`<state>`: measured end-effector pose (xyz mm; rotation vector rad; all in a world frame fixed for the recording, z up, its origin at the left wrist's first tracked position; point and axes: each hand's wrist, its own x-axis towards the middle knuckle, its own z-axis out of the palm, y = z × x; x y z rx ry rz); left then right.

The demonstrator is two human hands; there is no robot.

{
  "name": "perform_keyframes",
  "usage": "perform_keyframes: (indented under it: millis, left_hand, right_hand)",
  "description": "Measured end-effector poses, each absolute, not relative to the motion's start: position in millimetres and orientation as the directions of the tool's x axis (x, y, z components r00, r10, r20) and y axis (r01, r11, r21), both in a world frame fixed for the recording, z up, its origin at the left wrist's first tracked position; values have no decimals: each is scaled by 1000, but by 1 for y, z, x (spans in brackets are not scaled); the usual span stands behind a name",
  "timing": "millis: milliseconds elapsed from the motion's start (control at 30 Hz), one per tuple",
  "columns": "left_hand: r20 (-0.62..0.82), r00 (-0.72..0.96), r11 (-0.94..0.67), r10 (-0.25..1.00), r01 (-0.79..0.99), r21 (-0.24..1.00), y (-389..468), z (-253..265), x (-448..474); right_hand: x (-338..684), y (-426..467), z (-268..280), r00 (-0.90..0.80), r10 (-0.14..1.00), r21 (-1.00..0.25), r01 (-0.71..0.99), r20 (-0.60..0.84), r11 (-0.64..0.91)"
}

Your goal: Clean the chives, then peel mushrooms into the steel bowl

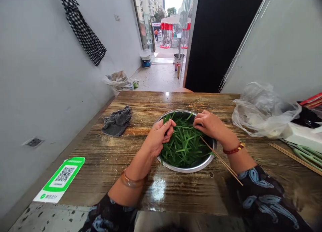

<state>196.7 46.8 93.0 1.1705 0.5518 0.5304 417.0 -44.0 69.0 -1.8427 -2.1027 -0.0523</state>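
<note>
A metal bowl (192, 170) on the wooden table holds a heap of cut, flat green chives (184, 143). My left hand (161, 134) is closed over the bowl's left side, gripping a few chive pieces whose ends stick up above the fingers. Over the far right rim, my right hand (207, 124) has its fingertips pinched together; what is between them, if anything, is hidden. Thin bamboo skewers (223, 162) lean across the right rim, their tips among the chives and their other ends pointing toward me.
On the table (120, 168) a crumpled grey cloth (117, 122) lies left of the bowl. Clear plastic bags (263, 113), more skewers (294, 156) and green-handled scissors (308, 158) lie at the right. A green QR card (61, 178) is at the near left.
</note>
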Motion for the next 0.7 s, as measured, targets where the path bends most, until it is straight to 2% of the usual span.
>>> perform_keyframes:
  millis: [100,167,233,300,433,500,600,700]
  left_hand:
    - [-87,686,246,722,-138,959,46,91,198]
    - [-41,645,182,763,-154,971,44,89,200]
    - [-28,647,161,762,-147,976,42,88,201]
    - [-59,689,189,722,-115,975,40,87,202]
    - [-106,807,171,581,7,985,36,90,200]
    - [-120,853,113,509,72,991,33,91,199]
    - [-96,853,36,514,91,995,31,93,199]
    - [-19,755,82,655,-47,996,31,92,200]
  right_hand:
    - [413,-52,92,-113,957,-389,896,268,215]
    - [405,-58,110,-141,946,-461,846,291,268]
    - [393,-61,124,-182,922,-445,833,342,330]
    - [379,-61,131,-193,899,-367,864,392,345]
    - [355,-60,128,-187,886,-193,937,425,290]
    - [350,-60,127,-191,881,-154,947,432,281]
    - [357,-57,125,-168,858,-244,916,486,317]
    - [383,-49,116,2,806,-391,875,592,285]
